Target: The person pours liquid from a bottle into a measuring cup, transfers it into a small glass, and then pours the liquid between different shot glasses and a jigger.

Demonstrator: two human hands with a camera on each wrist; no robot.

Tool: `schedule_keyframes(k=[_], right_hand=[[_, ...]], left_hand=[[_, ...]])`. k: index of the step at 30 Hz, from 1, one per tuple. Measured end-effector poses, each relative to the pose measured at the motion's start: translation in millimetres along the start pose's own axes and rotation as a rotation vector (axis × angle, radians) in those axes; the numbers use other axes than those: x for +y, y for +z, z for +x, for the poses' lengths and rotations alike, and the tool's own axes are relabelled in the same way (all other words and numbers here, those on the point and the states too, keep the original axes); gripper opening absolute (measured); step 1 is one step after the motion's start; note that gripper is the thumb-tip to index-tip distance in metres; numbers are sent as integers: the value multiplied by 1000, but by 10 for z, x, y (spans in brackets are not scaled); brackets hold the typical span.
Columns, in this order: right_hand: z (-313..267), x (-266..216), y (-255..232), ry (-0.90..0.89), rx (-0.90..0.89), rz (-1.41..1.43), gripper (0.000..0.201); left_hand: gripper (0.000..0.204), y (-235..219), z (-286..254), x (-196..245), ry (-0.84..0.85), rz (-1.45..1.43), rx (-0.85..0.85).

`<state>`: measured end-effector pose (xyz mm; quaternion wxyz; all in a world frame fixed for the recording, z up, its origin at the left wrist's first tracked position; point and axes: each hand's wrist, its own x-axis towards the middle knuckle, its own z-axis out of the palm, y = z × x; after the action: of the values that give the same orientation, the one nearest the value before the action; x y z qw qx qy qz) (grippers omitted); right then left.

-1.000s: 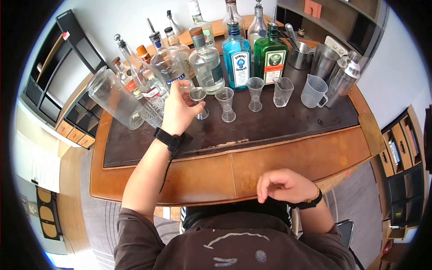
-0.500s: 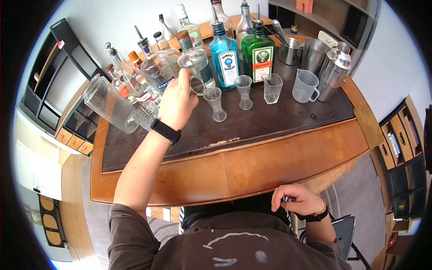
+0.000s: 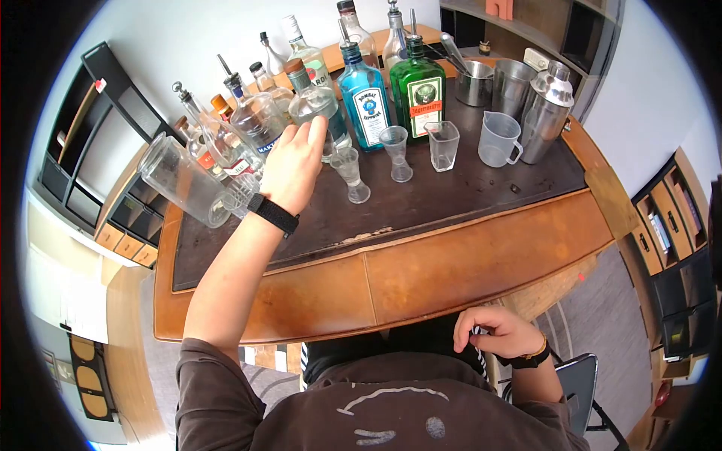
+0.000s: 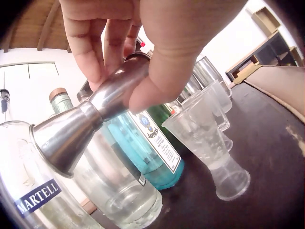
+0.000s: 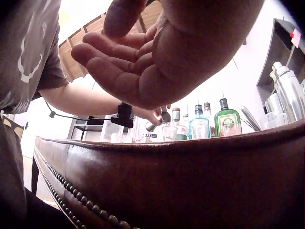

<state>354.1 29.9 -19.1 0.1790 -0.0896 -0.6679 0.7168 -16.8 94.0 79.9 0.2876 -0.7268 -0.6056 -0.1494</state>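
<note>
My left hand [image 3: 293, 165] grips a shiny double-ended metal jigger [image 4: 71, 136] between thumb and fingers. It is tilted well over, its wide end toward the lower left in the left wrist view; the hand mostly hides it in the head view. Right beside the hand stands a clear hourglass-shaped measuring cup [image 3: 348, 167], with clear liquid in its upper part. A Martell bottle [image 4: 40, 191] and a clear bottle with a brown cap [image 3: 314, 98] stand behind the jigger. My right hand [image 3: 500, 331] hangs loosely curled by the table's front edge, holding nothing.
To the right stand another hourglass cup [image 3: 398, 143], a small square glass [image 3: 444, 146], a plastic jug [image 3: 499, 143] and a steel shaker [image 3: 545, 120]. Blue [image 3: 364, 101] and green [image 3: 418, 90] bottles rise behind. A tall clear container [image 3: 184, 180] is at left.
My left hand has lifted the jigger from its upright stand on the table and tilted it beside the nearest hourglass cup. My right hand has shifted slightly right and down.
</note>
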Motion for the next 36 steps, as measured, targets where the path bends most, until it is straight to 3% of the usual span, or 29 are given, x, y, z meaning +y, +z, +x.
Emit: schedule_keyframes(k=[7, 12, 19, 21, 23, 25, 27, 29, 36], right_hand=[[-32, 2, 8, -9, 0, -9, 27], [-45, 11, 18, -13, 3, -12, 27], [-53, 44, 21, 2, 13, 8, 26], [-52, 50, 22, 0, 11, 12, 26], [-56, 54, 25, 10, 14, 14, 26], [-50, 49, 27, 9, 10, 9, 26], [-40, 52, 30, 9, 5, 5, 26], [-28, 72, 36, 4, 7, 24, 25], [22, 71, 49, 26, 5, 30, 24]], left_hand=[[41, 4, 9, 29, 41, 45, -12], [31, 4, 0, 45, 178, 247, 46], [44, 52, -47, -49, 131, 90, 46], [49, 63, -76, -71, -85, -202, 48], [54, 159, -144, -115, -112, -285, 124], [55, 201, -215, -139, -358, -424, 13], [59, 234, -282, -205, -380, -456, -9], [60, 213, -352, -220, -519, -512, -185], [61, 298, -495, -316, -583, -547, -258]])
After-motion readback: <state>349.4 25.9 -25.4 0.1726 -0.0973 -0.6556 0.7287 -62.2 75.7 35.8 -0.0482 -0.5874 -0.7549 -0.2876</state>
